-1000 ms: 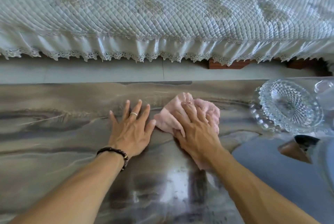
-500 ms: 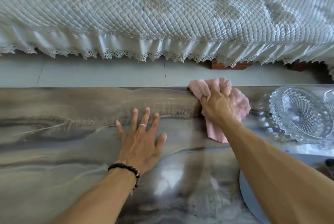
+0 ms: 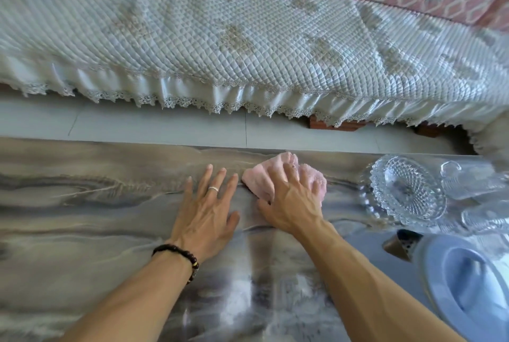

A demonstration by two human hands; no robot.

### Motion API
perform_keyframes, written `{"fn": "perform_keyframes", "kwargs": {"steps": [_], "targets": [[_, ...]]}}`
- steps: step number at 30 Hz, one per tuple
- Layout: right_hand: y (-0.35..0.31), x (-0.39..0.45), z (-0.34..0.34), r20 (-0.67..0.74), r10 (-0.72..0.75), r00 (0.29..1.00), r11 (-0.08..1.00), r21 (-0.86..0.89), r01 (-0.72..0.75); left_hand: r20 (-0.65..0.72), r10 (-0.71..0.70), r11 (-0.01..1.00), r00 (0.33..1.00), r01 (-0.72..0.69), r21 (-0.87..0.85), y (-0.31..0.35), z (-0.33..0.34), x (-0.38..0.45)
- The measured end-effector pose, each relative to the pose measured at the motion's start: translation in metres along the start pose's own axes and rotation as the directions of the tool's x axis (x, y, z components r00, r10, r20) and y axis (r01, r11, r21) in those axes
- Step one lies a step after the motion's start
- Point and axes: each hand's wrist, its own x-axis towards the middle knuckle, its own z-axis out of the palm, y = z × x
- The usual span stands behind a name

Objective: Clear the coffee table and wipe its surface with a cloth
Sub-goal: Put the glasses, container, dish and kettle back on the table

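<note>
The coffee table [image 3: 82, 217] has a glossy grey and brown marbled top that fills the lower half of the view. A crumpled pink cloth [image 3: 261, 179] lies near the table's far edge. My right hand [image 3: 292, 201] presses down on the cloth, its fingers spread over it and covering its near part. Just left of it, my left hand [image 3: 209, 212] rests flat on the bare tabletop with fingers apart; it wears a ring and a dark bead bracelet.
A cut-glass dish [image 3: 407, 192] sits on the table to the right of the cloth, with clear glassware [image 3: 473, 181] behind it. A pale blue lidded object [image 3: 465, 286] stands at the lower right. Beyond a strip of floor stands a sofa with a quilted white cover [image 3: 248, 38].
My right hand has drawn the pink cloth back from the far edge, to the left and toward me, close beside my left hand. The left hand stays flat on the table.
</note>
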Motion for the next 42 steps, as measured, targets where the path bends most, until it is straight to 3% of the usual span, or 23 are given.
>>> {"fn": "perform_keyframes", "kwargs": {"steps": [5, 8, 13, 17, 22, 26, 31, 37, 42], "targets": [[0.022, -0.031, -0.083, -0.151, -0.018, 0.988, 0.999, 0.042, 0.025, -0.114, 0.075, 0.997, 0.991, -0.071, 0.04, 0.026, -0.058, 0.007], [0.074, -0.055, -0.133, -0.184, 0.015, 0.983, 0.999, 0.054, -0.005, -0.136, 0.139, 0.99, 0.981, -0.133, 0.048, 0.071, -0.09, 0.021], [0.199, -0.071, -0.164, -0.123, 0.198, 0.972, 0.976, 0.111, -0.185, -0.032, 0.256, 0.966, 0.966, -0.257, -0.007, 0.168, -0.12, 0.064], [0.292, -0.053, -0.146, -0.035, 0.301, 0.953, 0.933, 0.22, -0.286, 0.066, 0.28, 0.96, 0.958, -0.278, -0.042, 0.244, -0.106, 0.114], [0.363, -0.022, -0.094, 0.094, 0.359, 0.929, 0.853, 0.37, -0.367, 0.275, 0.218, 0.976, 0.936, -0.203, -0.082, 0.31, -0.059, 0.168], [0.389, -0.004, -0.056, 0.074, 0.362, 0.929, 0.841, 0.404, -0.359, 0.329, 0.08, 0.997, 0.941, -0.069, -0.046, 0.329, -0.016, 0.196], [0.398, 0.014, -0.042, 0.092, 0.361, 0.928, 0.827, 0.429, -0.364, 0.42, 0.008, 0.996, 0.908, 0.031, -0.087, 0.344, 0.007, 0.211], [0.402, 0.021, -0.043, 0.048, 0.354, 0.934, 0.852, 0.394, -0.344, 0.407, -0.105, 0.976, 0.907, 0.173, -0.133, 0.361, 0.017, 0.216], [0.397, 0.02, -0.057, -0.054, 0.339, 0.939, 0.86, 0.422, -0.287, 0.361, -0.094, 0.966, 0.928, 0.173, -0.193, 0.362, -0.005, 0.212]]}}
